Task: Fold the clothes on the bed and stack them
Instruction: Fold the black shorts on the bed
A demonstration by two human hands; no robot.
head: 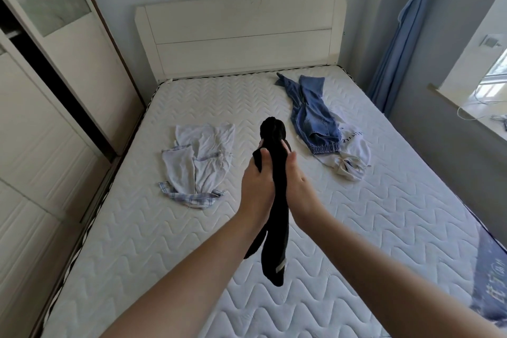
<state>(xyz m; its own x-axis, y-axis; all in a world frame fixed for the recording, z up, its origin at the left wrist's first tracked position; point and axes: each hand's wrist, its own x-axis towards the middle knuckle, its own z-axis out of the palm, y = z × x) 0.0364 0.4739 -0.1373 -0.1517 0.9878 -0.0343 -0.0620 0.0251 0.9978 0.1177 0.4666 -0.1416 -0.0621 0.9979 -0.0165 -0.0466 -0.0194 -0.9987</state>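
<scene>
Black garment (275, 200): held up over the middle of the mattress (384, 228), bunched into a long narrow strip; what kind of clothing it is, I cannot tell.
Left hand (258, 186): fingers curled around the upper part of the garment.
Right hand (300, 189): presses the garment from the other side, thumb closed on the cloth.
Risk, garment: the lower end hangs loose and twisted; if laid down like this, I think the fold will be crooked.
Risk, grip: both hands hold near the top only, so the cloth may slip.
Jeans (312, 115): at 1 o'clock, unfolded, lying on a white top (354, 153).
Pale shirt (200, 162): at 10 o'clock, unfolded.
Risk, stack: no pile is started, so space could run short.
</scene>
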